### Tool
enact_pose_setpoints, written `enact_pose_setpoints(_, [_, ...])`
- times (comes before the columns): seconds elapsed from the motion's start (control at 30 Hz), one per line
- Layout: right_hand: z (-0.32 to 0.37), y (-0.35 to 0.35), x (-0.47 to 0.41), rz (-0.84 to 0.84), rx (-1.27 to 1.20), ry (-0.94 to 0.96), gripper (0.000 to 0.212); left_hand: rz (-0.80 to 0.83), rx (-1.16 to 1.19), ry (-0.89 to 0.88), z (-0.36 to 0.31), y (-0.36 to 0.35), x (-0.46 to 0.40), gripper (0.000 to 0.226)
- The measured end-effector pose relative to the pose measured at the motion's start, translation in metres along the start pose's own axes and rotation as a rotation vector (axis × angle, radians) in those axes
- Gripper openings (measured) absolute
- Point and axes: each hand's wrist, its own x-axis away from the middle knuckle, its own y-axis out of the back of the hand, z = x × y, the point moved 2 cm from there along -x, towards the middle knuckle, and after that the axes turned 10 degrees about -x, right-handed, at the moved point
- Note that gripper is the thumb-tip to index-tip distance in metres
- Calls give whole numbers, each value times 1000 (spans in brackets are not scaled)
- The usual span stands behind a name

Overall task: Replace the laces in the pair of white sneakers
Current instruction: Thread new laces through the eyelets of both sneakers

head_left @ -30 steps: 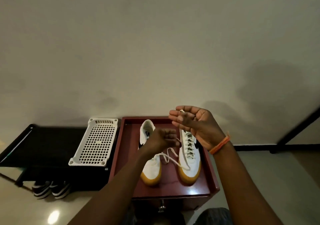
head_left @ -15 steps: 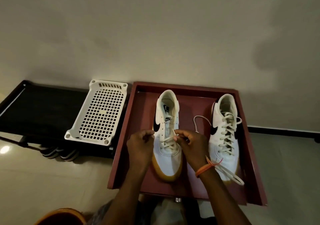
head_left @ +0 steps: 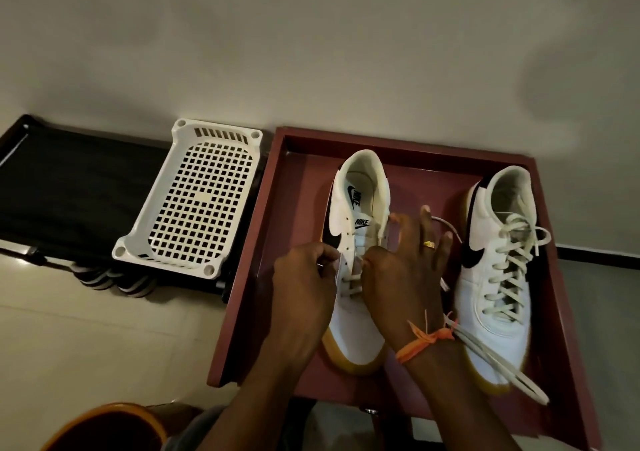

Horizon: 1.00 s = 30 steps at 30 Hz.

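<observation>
Two white sneakers with black swooshes and gum soles stand in a dark red tray point(head_left: 298, 187). The left sneaker point(head_left: 358, 204) has a cream lace through its lowest eyelets only. My left hand point(head_left: 304, 287) pinches that shoe's left eyelet flap. My right hand point(head_left: 405, 274) pinches the lace point(head_left: 448, 230) at the right eyelets, its other fingers spread; the lace trails out behind them. The right sneaker point(head_left: 498, 277) is laced to the top. Loose lace ends point(head_left: 502, 371) lie across its toe.
A white perforated plastic basket point(head_left: 194, 204) lies left of the tray on a black rack point(head_left: 69, 187). Striped shoes point(head_left: 114, 279) sit under the rack. An orange round rim point(head_left: 104, 423) shows at the bottom left. A plain wall stands behind.
Both hands came down from a raised pull of the lace to the left sneaker's eyelets. Since half a second ago, my right hand's outer fingers have spread.
</observation>
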Motion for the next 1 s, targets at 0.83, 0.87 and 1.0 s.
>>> enact_pose_setpoints(0.83, [-2,-2,-3,-40,-323,124,21,246,91,51,13,15,-24,15])
enact_pose_setpoints(0.87, [-4,-4,-2,-30,-310,112,16,247,77,37,12,14,-23,15])
enact_pose_setpoints(1.0, [-2,-10,-1,-24,-311,103,18,255,55,8,10,13,-24,16])
